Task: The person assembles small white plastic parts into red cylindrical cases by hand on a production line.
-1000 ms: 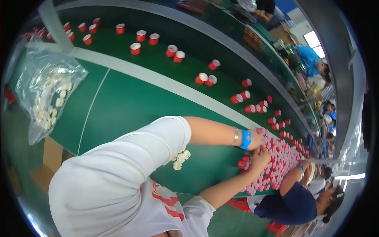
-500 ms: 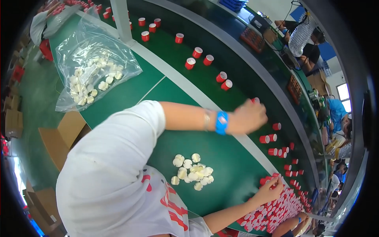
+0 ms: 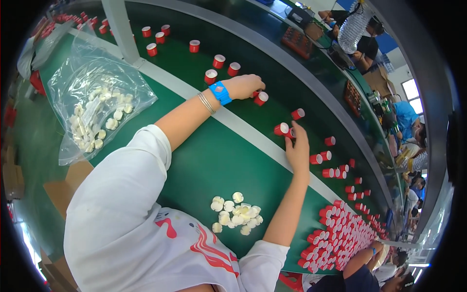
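Observation:
My left hand (image 3: 244,87) reaches over the dark green belt, its fingers curled round a red cup with a pale top that they mostly hide. Another red cup (image 3: 261,99) stands right against those fingers. Farther right, my right hand (image 3: 299,148) has thumb and forefinger on either side of a small red cup (image 3: 291,133) at the belt's near side. Touching or nearly touching that one is a further red cup (image 3: 280,129). On the green table between my arms lies a loose heap of cream-coloured round pieces (image 3: 241,214).
A clear plastic bag (image 3: 104,104) of cream pieces lies at the left. Many red cups (image 3: 340,236) crowd the table at lower right, near a co-worker's arm (image 3: 362,258). A pale rail (image 3: 253,136) edges the belt, and a post (image 3: 120,31) rises from it.
My left hand has swung left along the belt to other cups. My right hand has left the crowded cups and come up to the belt. The view has shifted slightly.

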Available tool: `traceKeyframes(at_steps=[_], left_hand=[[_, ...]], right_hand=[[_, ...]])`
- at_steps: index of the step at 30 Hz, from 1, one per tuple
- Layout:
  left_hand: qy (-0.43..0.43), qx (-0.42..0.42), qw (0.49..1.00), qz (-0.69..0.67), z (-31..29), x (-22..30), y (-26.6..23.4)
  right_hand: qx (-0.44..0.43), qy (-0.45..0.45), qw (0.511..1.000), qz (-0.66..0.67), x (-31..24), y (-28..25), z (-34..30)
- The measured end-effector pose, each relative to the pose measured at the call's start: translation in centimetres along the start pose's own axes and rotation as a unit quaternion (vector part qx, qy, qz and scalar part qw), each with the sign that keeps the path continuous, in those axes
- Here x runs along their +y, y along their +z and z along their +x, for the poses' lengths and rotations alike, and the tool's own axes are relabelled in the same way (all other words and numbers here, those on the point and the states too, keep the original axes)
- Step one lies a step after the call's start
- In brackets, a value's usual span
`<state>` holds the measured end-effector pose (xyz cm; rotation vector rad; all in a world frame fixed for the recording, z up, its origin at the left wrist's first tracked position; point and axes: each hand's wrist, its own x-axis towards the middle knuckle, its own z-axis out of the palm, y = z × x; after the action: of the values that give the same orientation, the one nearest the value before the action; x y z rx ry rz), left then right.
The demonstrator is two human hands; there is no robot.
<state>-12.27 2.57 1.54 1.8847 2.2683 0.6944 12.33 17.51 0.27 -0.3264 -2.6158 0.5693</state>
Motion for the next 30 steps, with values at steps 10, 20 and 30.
traceKeyframes(at_steps=[10, 20, 30], left_hand=[[0.056, 0.076, 0.984, -0.151, -0.8, 8.6, -4.0], [0.283, -0.192, 0.911, -0.233, 3.6, 29.0, 13.9], [0.264, -0.16, 0.895, -0.322, 3.0, 32.5, 14.7]], right_hand=[[0.031, 0.144, 0.975, -0.169, -3.7, -9.0, -10.0], [0.128, 0.482, 0.792, -0.351, -1.8, -13.9, -21.7], [0.187, 0.416, 0.824, -0.336, -1.0, -14.2, -23.5]])
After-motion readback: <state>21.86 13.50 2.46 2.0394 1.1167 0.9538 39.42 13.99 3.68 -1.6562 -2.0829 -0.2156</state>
